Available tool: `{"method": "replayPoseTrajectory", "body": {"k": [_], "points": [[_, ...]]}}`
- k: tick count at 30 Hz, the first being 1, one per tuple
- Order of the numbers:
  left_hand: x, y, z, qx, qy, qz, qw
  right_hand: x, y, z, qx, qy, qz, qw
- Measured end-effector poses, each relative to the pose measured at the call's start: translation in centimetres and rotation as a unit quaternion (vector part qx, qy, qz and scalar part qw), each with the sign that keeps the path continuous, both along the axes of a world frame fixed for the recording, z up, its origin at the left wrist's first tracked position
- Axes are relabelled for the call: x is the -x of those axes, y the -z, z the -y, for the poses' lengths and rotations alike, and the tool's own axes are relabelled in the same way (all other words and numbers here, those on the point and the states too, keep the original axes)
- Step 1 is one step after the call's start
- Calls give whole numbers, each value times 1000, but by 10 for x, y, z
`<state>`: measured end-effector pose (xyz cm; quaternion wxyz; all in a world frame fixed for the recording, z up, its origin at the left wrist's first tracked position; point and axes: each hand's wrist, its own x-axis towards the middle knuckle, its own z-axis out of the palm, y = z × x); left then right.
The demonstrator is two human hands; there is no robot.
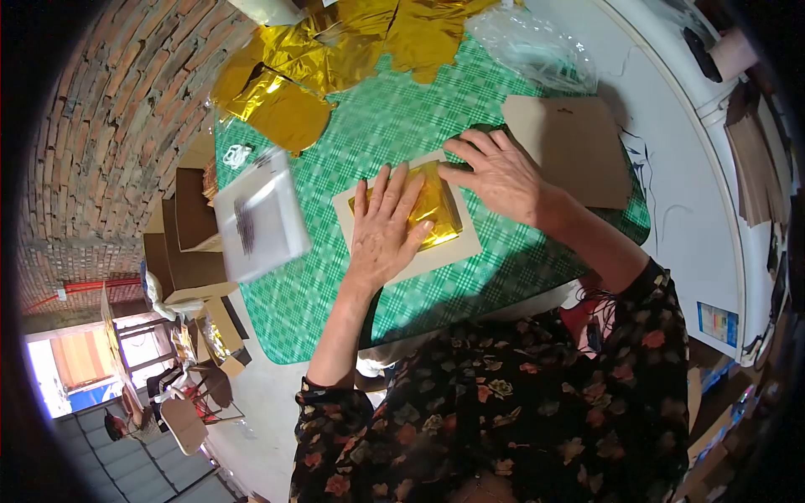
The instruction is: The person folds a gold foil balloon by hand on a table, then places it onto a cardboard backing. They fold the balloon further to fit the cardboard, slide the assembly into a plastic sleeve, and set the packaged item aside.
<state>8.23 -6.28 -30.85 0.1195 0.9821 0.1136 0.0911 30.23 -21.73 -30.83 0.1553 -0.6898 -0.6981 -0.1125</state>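
Observation:
Flat on a folded piece of shiny gold foil (438,201) lies my left hand (381,225), its fingers stretched out and the thumb angled to the right. The foil rests on a pale cardboard sheet (468,239), whose margin shows around it on the green checked tablecloth (319,306). My right hand (503,176) is over the sheet's upper right side with its fingers apart, the thumb close to the foil's right edge. Part of the foil is hidden under my left hand.
Loose gold foil sheets (360,50) cover the table's far side, beside a clear plastic bag (537,54). Brown cardboard pieces (570,151) lie at the right. A stack of clear plastic sleeves (264,218) sits at the left edge, near cardboard boxes (193,214).

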Motion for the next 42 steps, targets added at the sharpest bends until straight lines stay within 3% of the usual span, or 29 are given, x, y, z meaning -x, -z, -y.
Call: {"method": "replayPoseTrajectory", "body": {"k": [17, 42], "points": [[-2, 0, 0, -17, -1, -11, 1000, 3, -17, -3, 110, -29, -125, 986], [-1, 3, 0, -21, -6, -9, 1000, -3, -7, -6, 58, -80, -18, 995]]}}
